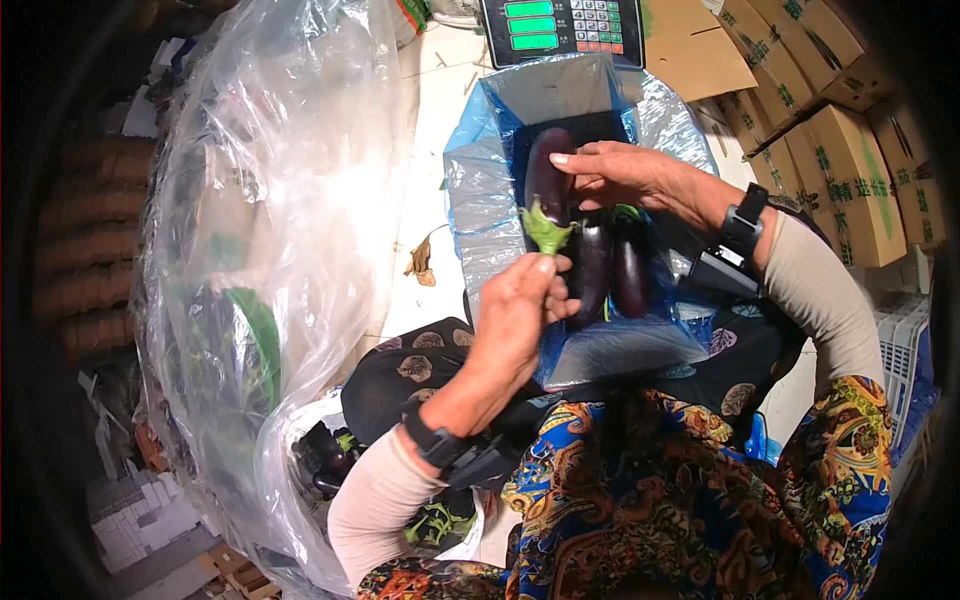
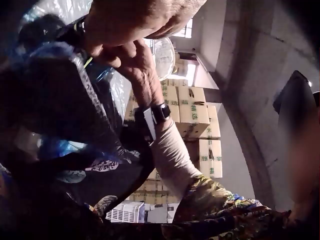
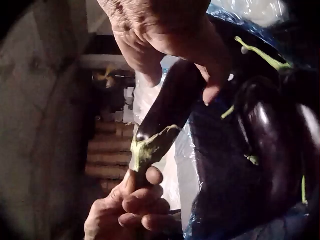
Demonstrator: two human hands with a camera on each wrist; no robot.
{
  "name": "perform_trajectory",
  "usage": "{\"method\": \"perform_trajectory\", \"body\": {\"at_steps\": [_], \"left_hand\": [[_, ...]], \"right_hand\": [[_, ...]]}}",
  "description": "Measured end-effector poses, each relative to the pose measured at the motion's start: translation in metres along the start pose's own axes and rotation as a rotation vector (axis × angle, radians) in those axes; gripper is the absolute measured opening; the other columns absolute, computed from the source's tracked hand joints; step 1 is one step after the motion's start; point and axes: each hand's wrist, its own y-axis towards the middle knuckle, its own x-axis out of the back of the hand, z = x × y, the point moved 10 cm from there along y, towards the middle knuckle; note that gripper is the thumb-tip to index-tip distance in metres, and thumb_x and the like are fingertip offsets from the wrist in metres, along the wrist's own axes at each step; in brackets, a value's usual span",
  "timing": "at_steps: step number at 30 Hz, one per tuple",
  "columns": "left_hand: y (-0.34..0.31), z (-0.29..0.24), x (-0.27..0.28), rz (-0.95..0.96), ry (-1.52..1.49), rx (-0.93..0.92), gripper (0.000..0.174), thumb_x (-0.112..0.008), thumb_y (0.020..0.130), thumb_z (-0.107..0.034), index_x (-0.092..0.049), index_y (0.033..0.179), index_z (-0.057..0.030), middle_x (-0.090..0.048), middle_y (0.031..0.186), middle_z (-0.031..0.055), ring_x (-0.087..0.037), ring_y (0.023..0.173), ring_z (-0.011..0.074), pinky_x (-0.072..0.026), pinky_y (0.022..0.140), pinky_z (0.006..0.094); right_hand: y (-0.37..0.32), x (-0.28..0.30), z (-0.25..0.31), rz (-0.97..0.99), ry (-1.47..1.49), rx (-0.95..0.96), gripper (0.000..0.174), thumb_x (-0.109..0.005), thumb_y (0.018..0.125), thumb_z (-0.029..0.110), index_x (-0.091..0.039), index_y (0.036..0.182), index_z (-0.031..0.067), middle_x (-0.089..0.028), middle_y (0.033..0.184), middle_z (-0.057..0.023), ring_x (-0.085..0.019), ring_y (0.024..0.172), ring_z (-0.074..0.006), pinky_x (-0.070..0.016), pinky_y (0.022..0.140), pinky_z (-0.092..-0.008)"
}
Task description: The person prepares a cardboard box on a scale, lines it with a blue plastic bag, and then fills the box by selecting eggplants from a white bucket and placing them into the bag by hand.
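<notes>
A dark purple eggplant with a green cap is held over the blue plastic-lined box in the head view. My left hand pinches it by the stem end. My right hand grips the body near the other end, thumb and fingers on either side of it. From the right wrist view, the held eggplant slants between the two hands. More eggplants lie in the lined box below. The left wrist view shows the right hand but not the held eggplant.
A scale with green displays stands behind the box. A large clear plastic bag fills the left side. Cardboard boxes are stacked at the right. Near the left forearm, a white bag holds dark eggplants. A dry leaf lies on the floor.
</notes>
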Motion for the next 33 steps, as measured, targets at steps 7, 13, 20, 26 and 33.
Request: {"method": "perform_trajectory", "body": {"at_steps": [7,13,20,26,33], "left_hand": [[0.025,0.034,0.001,-0.034,0.507,-0.167,0.037,-0.056,0.095,-0.016,-0.05,0.124,0.0065,-0.063,0.091,0.015,-0.063,0.08,0.0255,-0.0506,0.079,0.0355],[-0.001,0.02,-0.026,0.063,1.133,-0.466,0.058,-0.064,0.083,-0.007,-0.041,0.134,0.0075,-0.06,0.105,0.0277,-0.058,0.1,0.0443,-0.0476,0.085,0.045],[-0.019,-0.016,-0.032,0.054,0.944,-0.652,0.058,-0.066,0.081,-0.011,-0.043,0.132,0.0062,-0.055,0.114,0.0257,-0.053,0.106,0.0432,-0.0435,0.092,0.0436],[-0.03,-0.071,0.001,-0.316,0.601,-0.713,0.083,-0.071,0.077,-0.016,-0.023,0.14,0.009,-0.039,0.131,0.0317,-0.041,0.123,0.0455,-0.0352,0.105,0.0438],[-0.093,-0.12,0.041,-0.055,-0.317,-0.608,0.056,-0.063,0.08,-0.012,-0.033,0.125,0.0001,-0.057,0.092,0.0101,-0.058,0.076,0.0156,-0.0515,0.067,0.031]], "right_hand": [[0.041,0.025,-0.008,-0.193,-0.121,-0.023,0.043,-0.077,0.08,0.03,-0.054,0.105,0.0041,-0.054,0.085,-0.0013,-0.048,0.078,-0.0088,-0.0456,0.071,-0.0279],[0.062,0.016,-0.009,-0.35,-0.685,0.089,0.067,-0.076,0.074,0.038,-0.054,0.116,-0.0092,-0.061,0.11,-0.0241,-0.061,0.099,-0.0309,-0.047,0.081,-0.039],[0.039,0.014,-0.001,-0.284,-0.417,0.105,0.05,-0.078,0.073,0.031,-0.059,0.107,0.0008,-0.056,0.088,-0.005,-0.052,0.081,-0.0149,-0.0426,0.072,-0.0293],[0.006,-0.018,0.065,0.123,-0.037,0.18,0.024,-0.064,0.09,0.021,-0.057,0.109,0.0068,-0.051,0.079,0.0059,-0.045,0.064,-0.0028,-0.0384,0.059,-0.0192],[-0.049,-0.113,0.126,0.172,-0.309,0.505,0.051,-0.051,0.098,0.027,-0.039,0.141,0.0023,-0.053,0.124,-0.0101,-0.053,0.114,-0.0159,-0.0435,0.095,-0.0259]]}}
